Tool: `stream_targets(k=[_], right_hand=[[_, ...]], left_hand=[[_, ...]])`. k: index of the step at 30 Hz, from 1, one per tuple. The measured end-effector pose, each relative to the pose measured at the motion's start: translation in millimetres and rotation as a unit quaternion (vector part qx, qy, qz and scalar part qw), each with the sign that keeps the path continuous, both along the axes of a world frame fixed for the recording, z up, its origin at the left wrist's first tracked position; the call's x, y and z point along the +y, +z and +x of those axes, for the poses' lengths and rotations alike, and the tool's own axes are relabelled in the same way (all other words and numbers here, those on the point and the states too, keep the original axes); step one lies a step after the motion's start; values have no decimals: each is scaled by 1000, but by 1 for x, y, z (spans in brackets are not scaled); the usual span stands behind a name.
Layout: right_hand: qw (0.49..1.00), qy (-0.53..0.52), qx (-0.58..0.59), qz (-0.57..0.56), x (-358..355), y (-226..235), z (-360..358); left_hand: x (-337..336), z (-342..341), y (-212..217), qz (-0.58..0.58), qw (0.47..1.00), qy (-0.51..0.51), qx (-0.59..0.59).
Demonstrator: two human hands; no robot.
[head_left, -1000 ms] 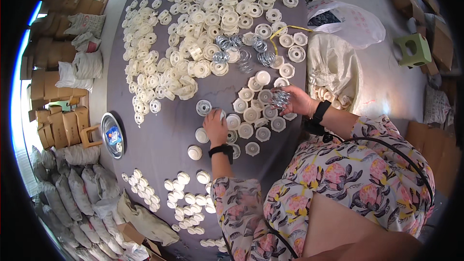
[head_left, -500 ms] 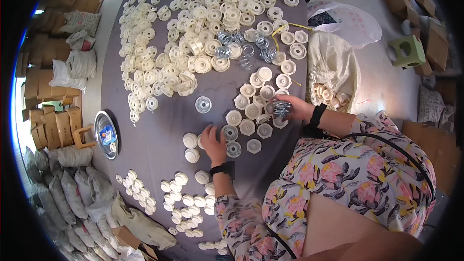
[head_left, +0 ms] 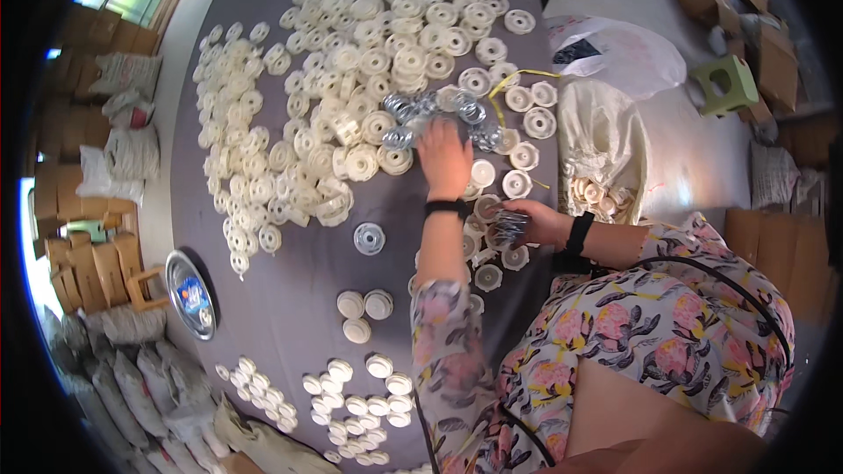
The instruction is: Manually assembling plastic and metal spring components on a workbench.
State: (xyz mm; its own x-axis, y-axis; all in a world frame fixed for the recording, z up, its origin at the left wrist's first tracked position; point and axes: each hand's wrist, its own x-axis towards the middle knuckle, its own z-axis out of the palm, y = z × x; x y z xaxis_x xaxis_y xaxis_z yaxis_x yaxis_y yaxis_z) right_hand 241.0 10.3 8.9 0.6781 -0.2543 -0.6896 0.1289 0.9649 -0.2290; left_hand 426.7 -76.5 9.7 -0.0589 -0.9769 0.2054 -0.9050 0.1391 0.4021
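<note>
Cream plastic discs point(head_left: 351, 114) cover most of the grey mat point(head_left: 299, 298), and among them near the far middle lies a small heap of metal rings point(head_left: 439, 114). Half a second ago the left hand point(head_left: 445, 161) was low on the mat, beside the discs near the person's body; now it has stretched forward, palm down with fingers spread, its fingertips touching the rings. Nothing is clasped in it that I can see. The right hand point(head_left: 534, 224) has barely shifted: it stays close to the body, curled round a bunch of rings point(head_left: 509, 226), the fingers closed on them. One clear disc point(head_left: 369, 238) lies alone on bare mat, left of the forearm. Three cream caps point(head_left: 362, 312) sit nearer the person, with a larger cluster point(head_left: 360, 399) below them. To the right, off the mat, an open sack point(head_left: 606, 167) holds more cream pieces. A round metal tray point(head_left: 189, 294) rests at the mat's left edge.
</note>
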Motion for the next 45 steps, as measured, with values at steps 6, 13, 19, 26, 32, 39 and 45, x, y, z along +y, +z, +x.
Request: stream_targets(k=[6, 13, 19, 26, 32, 39, 45], right_hand=[[999, -15, 27, 16, -3, 11, 2], [999, 19, -16, 42, 4, -3, 17], [994, 102, -19, 42, 39, 0, 35], [987, 155, -1, -36, 73, 11, 14], [988, 119, 5, -95, 83, 22, -17], [995, 85, 15, -59, 81, 22, -37], [996, 62, 55, -24, 67, 7, -39]], left_hand=[[2, 5, -7, -76, 996, 13, 54], [173, 54, 4, -33, 816, 315, 484], [324, 72, -17, 35, 747, 467, 472], [333, 26, 2, -22, 914, 333, 232], [343, -16, 2, 69, 949, 201, 231], [302, -7, -8, 29, 881, 277, 383], [205, 44, -10, 10, 803, 312, 508]])
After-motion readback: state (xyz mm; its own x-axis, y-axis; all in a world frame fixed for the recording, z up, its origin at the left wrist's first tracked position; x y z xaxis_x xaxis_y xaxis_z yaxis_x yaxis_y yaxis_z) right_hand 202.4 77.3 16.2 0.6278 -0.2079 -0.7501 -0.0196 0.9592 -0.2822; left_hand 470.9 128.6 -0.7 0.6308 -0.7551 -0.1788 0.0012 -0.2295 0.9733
